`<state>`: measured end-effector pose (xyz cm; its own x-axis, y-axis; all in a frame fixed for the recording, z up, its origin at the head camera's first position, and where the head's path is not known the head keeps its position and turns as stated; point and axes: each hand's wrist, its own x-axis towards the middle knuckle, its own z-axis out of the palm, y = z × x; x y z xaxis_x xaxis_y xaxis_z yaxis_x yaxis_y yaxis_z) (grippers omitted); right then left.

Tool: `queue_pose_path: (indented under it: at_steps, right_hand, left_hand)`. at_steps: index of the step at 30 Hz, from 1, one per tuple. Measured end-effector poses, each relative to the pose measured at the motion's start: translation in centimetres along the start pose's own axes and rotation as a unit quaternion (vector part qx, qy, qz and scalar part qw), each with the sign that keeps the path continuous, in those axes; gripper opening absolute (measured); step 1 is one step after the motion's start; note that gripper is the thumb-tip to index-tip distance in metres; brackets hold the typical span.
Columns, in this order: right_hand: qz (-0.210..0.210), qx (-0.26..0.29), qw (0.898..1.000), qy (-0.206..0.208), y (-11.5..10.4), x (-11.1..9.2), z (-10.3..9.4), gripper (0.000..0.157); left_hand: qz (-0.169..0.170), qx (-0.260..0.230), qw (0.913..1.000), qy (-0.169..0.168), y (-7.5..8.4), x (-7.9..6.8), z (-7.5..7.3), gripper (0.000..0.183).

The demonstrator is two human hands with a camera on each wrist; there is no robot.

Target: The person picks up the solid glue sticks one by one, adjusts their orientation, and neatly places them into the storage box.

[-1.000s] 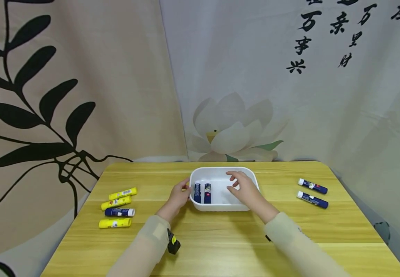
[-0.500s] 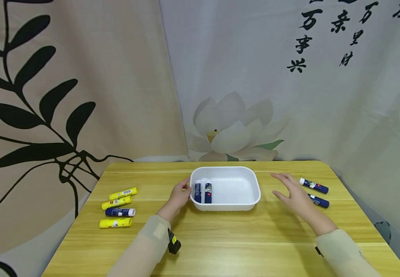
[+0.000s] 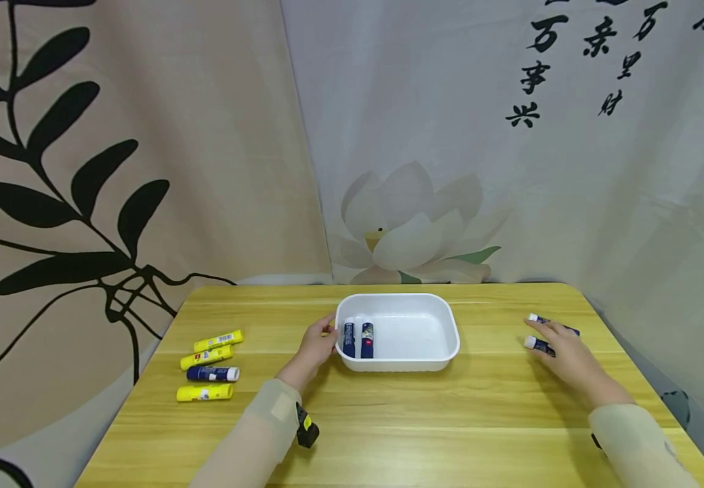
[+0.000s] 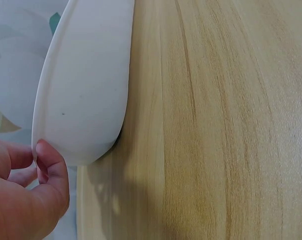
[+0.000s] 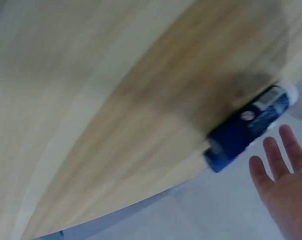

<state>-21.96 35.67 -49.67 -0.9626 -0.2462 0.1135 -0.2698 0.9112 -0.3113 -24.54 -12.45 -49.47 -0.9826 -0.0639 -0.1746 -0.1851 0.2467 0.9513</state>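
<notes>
A white plastic basin [image 3: 415,364] stands mid-table. My left hand [image 3: 312,351] holds its left end; in the left wrist view, thumb and fingers pinch the basin's rim [image 4: 37,115]. Inside lie two navy glue sticks, one [image 3: 349,340] by the left wall and another [image 3: 367,340] beside it. On the right side my right hand [image 3: 574,364] reaches over two more navy glue sticks, the nearer [image 3: 540,346] and the farther [image 3: 538,318], partly covering both. In the right wrist view its fingers are extended next to a blurred navy glue stick [image 5: 250,120], with a gap between.
At the left of the wooden table [image 3: 388,434] lie three yellow glue sticks, the farthest [image 3: 219,341], the middle one [image 3: 206,357] and the nearest [image 3: 204,392]. A navy glue stick [image 3: 213,374] lies among them. A printed curtain [image 3: 242,169] hangs behind the table.
My right hand has left the space above the basin and moved right to the two navy glue sticks. My left hand and the basin have stayed in place.
</notes>
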Motion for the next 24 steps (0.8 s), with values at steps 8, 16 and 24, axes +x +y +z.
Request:
queue_pose_path:
  at_steps: [8, 16, 24]
  right_hand:
    - [0.016, -0.043, 0.999, -0.015, 1.8, -0.4, 0.5, 0.056]
    - [0.002, -0.057, 0.998, -0.013, 1.9, -0.3, 0.5, 0.055]
    - [-0.025, -0.055, 0.998, 0.032, 0.7, -0.1, -0.6, 0.072]
  left_hand:
    - [0.0, 0.001, 1.0, 0.0, 0.1, -0.1, 0.1, 0.046]
    - [-0.009, 0.006, 0.9999, -0.002, 0.2, 0.0, 0.0, 0.047]
    - [-0.006, 0.003, 1.0, -0.003, 0.2, 0.0, 0.0, 0.047]
